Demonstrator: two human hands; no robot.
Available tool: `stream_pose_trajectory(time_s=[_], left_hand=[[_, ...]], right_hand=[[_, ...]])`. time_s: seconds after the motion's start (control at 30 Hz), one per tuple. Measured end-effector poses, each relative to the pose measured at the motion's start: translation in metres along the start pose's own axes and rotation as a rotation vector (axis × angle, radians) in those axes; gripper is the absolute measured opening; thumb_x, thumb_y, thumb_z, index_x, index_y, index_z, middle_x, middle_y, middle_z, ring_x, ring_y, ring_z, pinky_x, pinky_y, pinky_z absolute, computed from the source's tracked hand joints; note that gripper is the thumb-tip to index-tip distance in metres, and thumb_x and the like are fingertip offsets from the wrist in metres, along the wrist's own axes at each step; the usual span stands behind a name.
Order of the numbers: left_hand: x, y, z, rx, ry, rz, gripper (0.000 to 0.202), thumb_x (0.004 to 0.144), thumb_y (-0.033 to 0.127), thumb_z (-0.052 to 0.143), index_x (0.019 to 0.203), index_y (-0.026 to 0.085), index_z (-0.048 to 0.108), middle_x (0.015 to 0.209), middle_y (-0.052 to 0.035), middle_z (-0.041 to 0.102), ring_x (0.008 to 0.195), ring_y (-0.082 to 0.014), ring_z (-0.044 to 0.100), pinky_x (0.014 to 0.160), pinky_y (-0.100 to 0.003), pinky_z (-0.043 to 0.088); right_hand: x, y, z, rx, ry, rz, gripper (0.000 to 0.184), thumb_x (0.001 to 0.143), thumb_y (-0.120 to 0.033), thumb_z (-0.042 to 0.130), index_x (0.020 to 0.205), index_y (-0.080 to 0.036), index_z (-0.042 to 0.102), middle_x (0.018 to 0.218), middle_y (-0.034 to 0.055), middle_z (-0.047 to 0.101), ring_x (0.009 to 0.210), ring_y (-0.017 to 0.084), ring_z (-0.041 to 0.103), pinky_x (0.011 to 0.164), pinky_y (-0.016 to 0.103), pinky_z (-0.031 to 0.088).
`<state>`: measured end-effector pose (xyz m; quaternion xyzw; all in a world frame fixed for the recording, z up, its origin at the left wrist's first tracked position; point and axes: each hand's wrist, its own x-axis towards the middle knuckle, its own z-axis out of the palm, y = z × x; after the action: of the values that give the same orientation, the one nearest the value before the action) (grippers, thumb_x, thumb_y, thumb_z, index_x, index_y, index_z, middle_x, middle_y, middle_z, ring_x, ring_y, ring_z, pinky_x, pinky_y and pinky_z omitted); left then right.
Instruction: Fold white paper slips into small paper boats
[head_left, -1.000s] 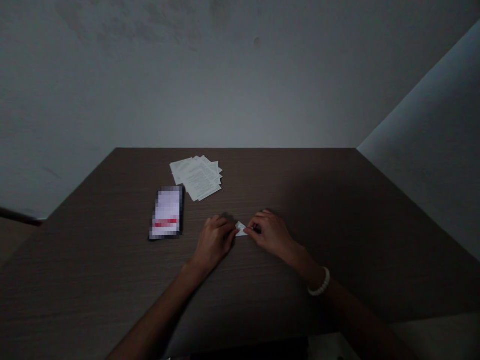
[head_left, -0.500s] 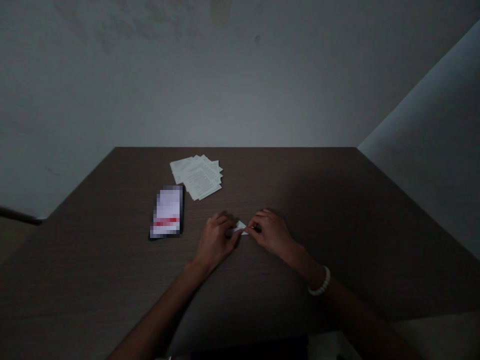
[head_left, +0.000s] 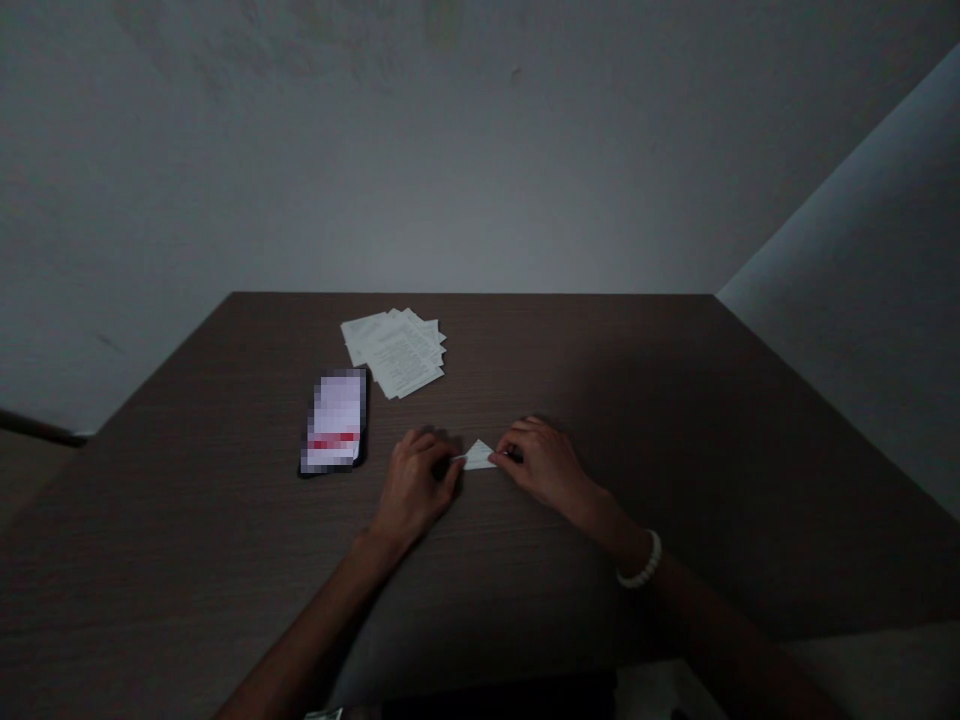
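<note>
A small folded piece of white paper (head_left: 479,457), roughly triangular with its point away from me, lies on the dark wooden table (head_left: 525,580). My left hand (head_left: 416,480) pinches its left corner between thumb and fingers. At the opposite corner, my right hand (head_left: 544,460) holds the paper in a pinch too. Both hands rest low over the tabletop, and the fingertips partly cover the paper's ends. A pale beaded bracelet (head_left: 643,562) circles my right wrist.
Several printed paper sheets (head_left: 401,352) lie fanned in a pile beyond my left hand. Closer in, at the left, lies a phone (head_left: 334,420) with a lit, pixelated screen. A grey wall (head_left: 480,180) borders the table's far edge.
My left hand has slid left along the paper to its left corner, so more of the triangular shape shows. The right hand stays nearly in place.
</note>
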<state>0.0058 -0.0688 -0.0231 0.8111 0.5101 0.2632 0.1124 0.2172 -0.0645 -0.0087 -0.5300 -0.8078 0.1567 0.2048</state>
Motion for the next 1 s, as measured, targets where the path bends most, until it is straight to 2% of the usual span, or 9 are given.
stream_pose_trajectory(time_s=[0.2, 0.33, 0.47, 0.63, 0.77, 0.87, 1.0], left_hand=[[-0.004, -0.004, -0.002, 0.002, -0.003, 0.012, 0.013, 0.088, 0.025, 0.056, 0.085, 0.018, 0.067, 0.084, -0.0064, 0.064, 0.085, -0.0236, 0.051, 0.077, -0.039, 0.044], [-0.006, -0.003, -0.002, -0.030, -0.008, 0.093, 0.015, 0.088, 0.020, 0.055, 0.097, 0.017, 0.066, 0.097, -0.0084, 0.062, 0.092, -0.0235, 0.051, 0.081, -0.040, 0.045], [-0.012, 0.000, -0.008, -0.051, -0.098, 0.273, 0.022, 0.091, 0.014, 0.047, 0.098, 0.018, 0.068, 0.100, -0.0086, 0.062, 0.096, -0.0225, 0.050, 0.084, -0.038, 0.045], [-0.023, 0.005, -0.021, 0.116, -0.237, 0.332, 0.030, 0.091, 0.017, 0.046, 0.117, 0.017, 0.063, 0.112, -0.0116, 0.061, 0.099, -0.0265, 0.050, 0.083, -0.043, 0.042], [-0.030, 0.012, -0.026, 0.149, -0.242, 0.329, 0.035, 0.092, 0.018, 0.043, 0.124, 0.017, 0.059, 0.122, -0.0123, 0.058, 0.106, -0.0277, 0.049, 0.087, -0.044, 0.041], [-0.032, 0.016, -0.025, 0.147, -0.254, 0.290, 0.036, 0.092, 0.019, 0.043, 0.126, 0.018, 0.058, 0.124, -0.0118, 0.058, 0.108, -0.0282, 0.049, 0.088, -0.045, 0.040], [-0.033, 0.016, -0.025, 0.133, -0.246, 0.266, 0.036, 0.092, 0.020, 0.044, 0.124, 0.019, 0.060, 0.124, -0.0108, 0.059, 0.107, -0.0283, 0.050, 0.087, -0.045, 0.040]], right_hand=[[0.000, 0.001, 0.004, -0.008, 0.036, 0.004, 0.014, 0.086, -0.032, 0.067, 0.077, -0.021, 0.066, 0.085, 0.0009, 0.068, 0.084, 0.017, 0.058, 0.074, 0.029, 0.039], [0.003, 0.002, 0.006, -0.040, 0.061, 0.017, 0.014, 0.086, -0.033, 0.067, 0.079, -0.021, 0.066, 0.086, 0.0016, 0.068, 0.086, 0.018, 0.058, 0.073, 0.029, 0.040], [0.010, 0.002, 0.004, -0.063, 0.072, 0.009, 0.013, 0.085, -0.033, 0.068, 0.081, -0.021, 0.066, 0.087, 0.0013, 0.067, 0.087, 0.018, 0.058, 0.073, 0.029, 0.041], [0.014, -0.001, 0.001, -0.088, 0.133, 0.012, 0.016, 0.083, -0.032, 0.071, 0.094, -0.021, 0.065, 0.098, 0.0028, 0.065, 0.092, 0.018, 0.059, 0.073, 0.028, 0.043], [0.006, -0.009, 0.003, -0.080, 0.113, -0.004, 0.008, 0.088, -0.029, 0.064, 0.090, -0.021, 0.066, 0.095, 0.0032, 0.064, 0.089, 0.017, 0.060, 0.073, 0.028, 0.043], [-0.003, -0.017, 0.007, -0.036, 0.065, -0.037, 0.011, 0.090, -0.030, 0.061, 0.087, -0.021, 0.067, 0.090, 0.0025, 0.065, 0.085, 0.016, 0.060, 0.074, 0.028, 0.043], [-0.009, -0.025, 0.010, 0.008, 0.085, -0.003, 0.012, 0.089, -0.032, 0.062, 0.084, -0.022, 0.067, 0.089, 0.0015, 0.065, 0.085, 0.016, 0.059, 0.073, 0.028, 0.042]])
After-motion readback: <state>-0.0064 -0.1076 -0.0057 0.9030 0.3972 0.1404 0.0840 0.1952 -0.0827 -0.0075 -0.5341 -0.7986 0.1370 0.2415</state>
